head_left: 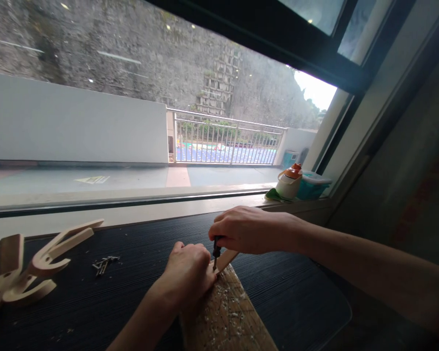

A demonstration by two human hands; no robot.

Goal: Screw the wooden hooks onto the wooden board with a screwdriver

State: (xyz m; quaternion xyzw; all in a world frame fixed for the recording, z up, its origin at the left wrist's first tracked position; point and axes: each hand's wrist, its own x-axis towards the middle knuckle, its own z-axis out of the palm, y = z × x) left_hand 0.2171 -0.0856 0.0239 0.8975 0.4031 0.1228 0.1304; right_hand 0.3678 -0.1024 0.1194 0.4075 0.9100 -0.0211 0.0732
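My right hand (237,230) is closed around the dark handle of a screwdriver (216,251), which stands nearly upright with its tip pointing down. Below the tip lies a pale wooden piece (226,260), partly covered by my hands. My left hand (190,268) grips this piece against the far end of a thick wooden board (230,312). Holes and white flecks mark the board's top. Whether the tip sits on a screw is too small to tell.
Curved wooden pieces (40,268) lie at the left of the black table (139,292), near a small pile of screws or nails (104,264). On the window sill stand a bottle with an orange cap (289,183) and a teal lidded box (312,186).
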